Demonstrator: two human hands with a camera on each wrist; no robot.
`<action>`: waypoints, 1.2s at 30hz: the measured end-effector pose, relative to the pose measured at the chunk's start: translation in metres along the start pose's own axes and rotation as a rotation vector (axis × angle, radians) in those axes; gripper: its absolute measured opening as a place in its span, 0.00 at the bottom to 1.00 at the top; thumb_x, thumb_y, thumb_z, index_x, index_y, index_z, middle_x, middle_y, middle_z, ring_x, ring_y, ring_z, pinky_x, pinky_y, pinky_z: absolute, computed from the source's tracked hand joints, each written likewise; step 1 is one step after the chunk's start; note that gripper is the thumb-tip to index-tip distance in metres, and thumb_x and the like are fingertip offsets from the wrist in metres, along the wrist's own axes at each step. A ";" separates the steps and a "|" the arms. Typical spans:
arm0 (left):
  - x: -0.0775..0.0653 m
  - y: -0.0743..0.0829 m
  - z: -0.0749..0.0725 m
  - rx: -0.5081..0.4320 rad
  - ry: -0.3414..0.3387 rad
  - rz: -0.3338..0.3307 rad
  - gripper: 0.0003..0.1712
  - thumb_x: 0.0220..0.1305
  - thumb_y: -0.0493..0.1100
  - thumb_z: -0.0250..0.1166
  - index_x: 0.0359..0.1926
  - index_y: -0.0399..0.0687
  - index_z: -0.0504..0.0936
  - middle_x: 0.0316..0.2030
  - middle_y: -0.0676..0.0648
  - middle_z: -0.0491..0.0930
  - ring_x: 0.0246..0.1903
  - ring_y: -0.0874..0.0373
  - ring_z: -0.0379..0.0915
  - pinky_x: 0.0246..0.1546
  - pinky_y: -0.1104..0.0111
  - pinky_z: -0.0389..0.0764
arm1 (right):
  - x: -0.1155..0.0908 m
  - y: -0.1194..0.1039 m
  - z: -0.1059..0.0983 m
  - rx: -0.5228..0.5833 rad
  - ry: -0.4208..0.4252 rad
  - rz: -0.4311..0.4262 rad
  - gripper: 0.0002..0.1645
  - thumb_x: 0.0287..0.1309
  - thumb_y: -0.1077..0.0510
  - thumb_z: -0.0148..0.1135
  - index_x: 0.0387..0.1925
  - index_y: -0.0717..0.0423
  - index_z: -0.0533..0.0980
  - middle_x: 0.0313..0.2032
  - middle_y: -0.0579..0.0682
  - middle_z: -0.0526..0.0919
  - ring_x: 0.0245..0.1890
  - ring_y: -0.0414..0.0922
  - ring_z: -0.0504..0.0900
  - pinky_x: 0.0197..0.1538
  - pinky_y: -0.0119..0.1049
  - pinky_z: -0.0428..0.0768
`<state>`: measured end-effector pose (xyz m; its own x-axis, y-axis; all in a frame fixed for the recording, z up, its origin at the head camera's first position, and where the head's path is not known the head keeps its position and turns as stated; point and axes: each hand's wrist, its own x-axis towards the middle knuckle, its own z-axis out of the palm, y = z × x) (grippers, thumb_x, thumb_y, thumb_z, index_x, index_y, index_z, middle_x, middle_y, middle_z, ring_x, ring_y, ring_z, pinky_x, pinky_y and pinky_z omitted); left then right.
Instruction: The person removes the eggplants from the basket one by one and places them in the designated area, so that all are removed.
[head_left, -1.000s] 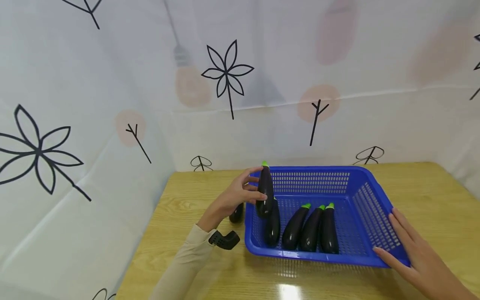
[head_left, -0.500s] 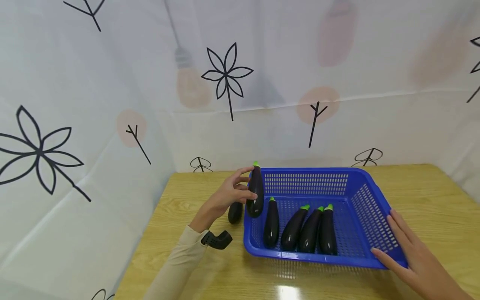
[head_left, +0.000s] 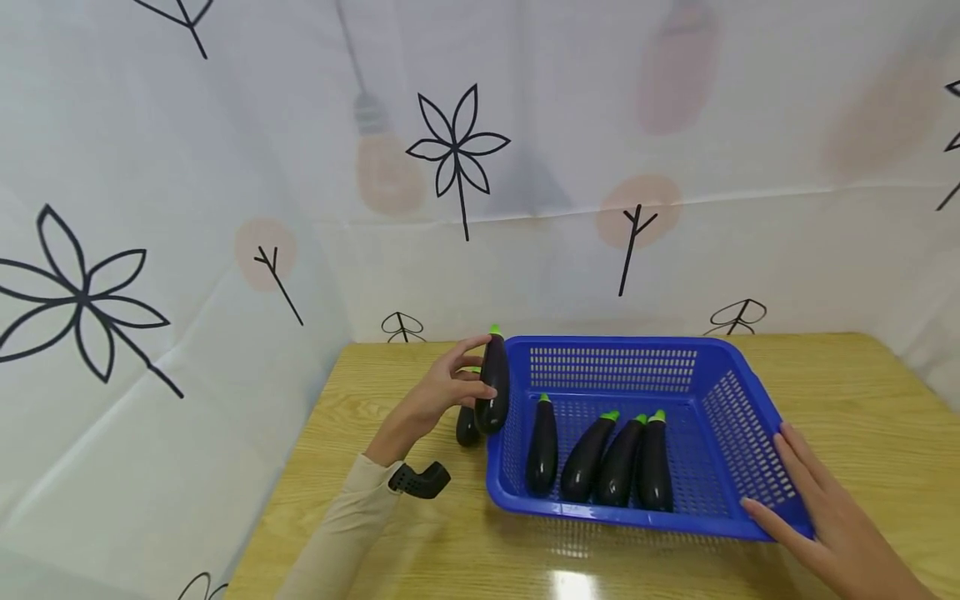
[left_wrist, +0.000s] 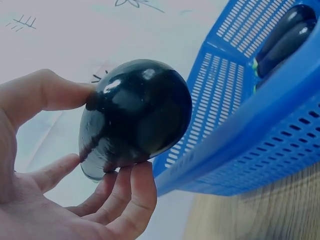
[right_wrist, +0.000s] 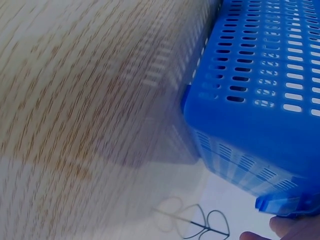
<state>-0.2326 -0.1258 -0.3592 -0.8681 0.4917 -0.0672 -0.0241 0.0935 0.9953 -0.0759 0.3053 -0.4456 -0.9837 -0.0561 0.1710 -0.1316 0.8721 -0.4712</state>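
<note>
My left hand (head_left: 437, 390) holds a dark, glossy eggplant (head_left: 492, 385) upright, green cap on top, at the left rim of the blue basket (head_left: 600, 514). In the left wrist view, thumb and fingers sit around the eggplant (left_wrist: 140, 112), its rounded end towards the camera. Behind it, another eggplant (head_left: 467, 427) stands on the table, partly hidden. Several more lie inside the basket, including one at the left (head_left: 542, 450) and one at the right (head_left: 656, 467). My right hand (head_left: 832, 521) rests on the basket's front right corner, fingers extended along the side, thumb over the front rim.
The wooden table (head_left: 375, 500) carries the perforated basket, which has raised walls. A patterned white cloth (head_left: 547, 275) hangs behind the table and along its left side. A black strap mount (head_left: 420, 480) juts out from my left wrist.
My left hand has carried the eggplant leftwards from over the basket's left part to its left rim. The right hand has stayed at the basket's corner.
</note>
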 end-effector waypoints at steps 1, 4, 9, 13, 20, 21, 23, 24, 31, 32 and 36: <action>0.000 -0.001 -0.001 -0.001 0.001 -0.001 0.45 0.54 0.34 0.67 0.70 0.59 0.58 0.62 0.39 0.63 0.47 0.51 0.74 0.40 0.61 0.78 | 0.000 0.000 0.000 0.003 0.001 0.001 0.57 0.60 0.44 0.59 0.74 0.55 0.34 0.73 0.57 0.28 0.68 0.69 0.34 0.56 0.72 0.33; -0.001 -0.004 -0.004 -0.006 0.010 -0.008 0.45 0.54 0.34 0.66 0.70 0.59 0.58 0.63 0.40 0.63 0.45 0.52 0.75 0.40 0.60 0.77 | 0.001 -0.001 -0.002 0.023 0.014 -0.017 0.56 0.60 0.45 0.60 0.74 0.55 0.34 0.73 0.56 0.28 0.69 0.68 0.34 0.57 0.71 0.33; -0.002 -0.006 -0.009 0.000 0.026 -0.021 0.45 0.54 0.34 0.66 0.70 0.59 0.59 0.63 0.40 0.62 0.42 0.52 0.75 0.37 0.63 0.76 | 0.003 -0.003 -0.004 0.077 0.037 -0.068 0.55 0.60 0.49 0.62 0.74 0.54 0.36 0.73 0.53 0.30 0.70 0.64 0.34 0.61 0.68 0.31; -0.001 -0.006 -0.013 0.007 0.035 -0.028 0.44 0.54 0.35 0.66 0.70 0.59 0.59 0.63 0.39 0.62 0.45 0.52 0.74 0.39 0.63 0.76 | 0.003 -0.003 -0.005 0.101 0.045 -0.085 0.54 0.60 0.51 0.62 0.74 0.53 0.37 0.74 0.52 0.31 0.70 0.63 0.34 0.62 0.66 0.30; -0.001 -0.005 -0.019 -0.004 0.036 -0.027 0.44 0.54 0.32 0.65 0.70 0.57 0.59 0.63 0.38 0.61 0.46 0.49 0.74 0.41 0.61 0.79 | 0.003 -0.002 -0.004 0.110 0.056 -0.087 0.54 0.60 0.51 0.62 0.74 0.53 0.37 0.74 0.53 0.32 0.70 0.64 0.35 0.62 0.67 0.31; -0.001 -0.006 -0.019 0.000 0.035 -0.029 0.44 0.54 0.33 0.65 0.70 0.57 0.59 0.63 0.38 0.61 0.46 0.49 0.74 0.41 0.60 0.79 | 0.003 -0.002 -0.004 0.106 0.058 -0.086 0.55 0.60 0.51 0.62 0.74 0.53 0.37 0.73 0.54 0.31 0.70 0.63 0.34 0.62 0.66 0.30; -0.001 -0.007 -0.020 0.010 0.035 -0.033 0.44 0.54 0.33 0.65 0.70 0.57 0.59 0.63 0.37 0.61 0.46 0.48 0.74 0.42 0.59 0.78 | 0.002 -0.002 -0.003 0.102 0.058 -0.083 0.55 0.60 0.51 0.62 0.74 0.54 0.37 0.73 0.53 0.31 0.70 0.63 0.34 0.63 0.65 0.30; -0.001 -0.007 -0.020 0.015 0.035 -0.036 0.44 0.54 0.33 0.65 0.70 0.57 0.59 0.63 0.37 0.61 0.46 0.48 0.74 0.42 0.59 0.78 | 0.002 -0.002 -0.003 0.101 0.059 -0.083 0.54 0.60 0.51 0.62 0.74 0.54 0.37 0.74 0.53 0.31 0.70 0.63 0.34 0.63 0.65 0.29; -0.003 -0.010 -0.023 0.028 0.039 -0.050 0.44 0.54 0.33 0.65 0.71 0.57 0.58 0.63 0.37 0.60 0.46 0.49 0.74 0.41 0.58 0.78 | -0.001 -0.002 0.000 0.071 0.045 -0.063 0.55 0.60 0.49 0.62 0.74 0.55 0.36 0.73 0.53 0.30 0.70 0.64 0.33 0.62 0.66 0.30; -0.002 -0.011 -0.024 0.024 0.038 -0.049 0.44 0.54 0.33 0.65 0.71 0.57 0.58 0.63 0.37 0.60 0.46 0.49 0.74 0.42 0.57 0.78 | -0.001 -0.002 0.000 0.065 0.045 -0.060 0.55 0.60 0.48 0.62 0.74 0.55 0.36 0.73 0.53 0.30 0.70 0.64 0.33 0.61 0.67 0.30; -0.002 -0.013 -0.028 0.037 0.045 -0.056 0.44 0.54 0.33 0.65 0.70 0.57 0.59 0.62 0.37 0.61 0.45 0.49 0.75 0.41 0.59 0.78 | 0.000 -0.001 0.002 0.044 0.038 -0.036 0.56 0.60 0.46 0.61 0.74 0.55 0.35 0.73 0.54 0.29 0.69 0.66 0.34 0.60 0.69 0.31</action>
<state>-0.2446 -0.1519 -0.3700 -0.8873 0.4456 -0.1191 -0.0559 0.1524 0.9867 -0.0756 0.3031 -0.4467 -0.9729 -0.0675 0.2212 -0.1729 0.8474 -0.5020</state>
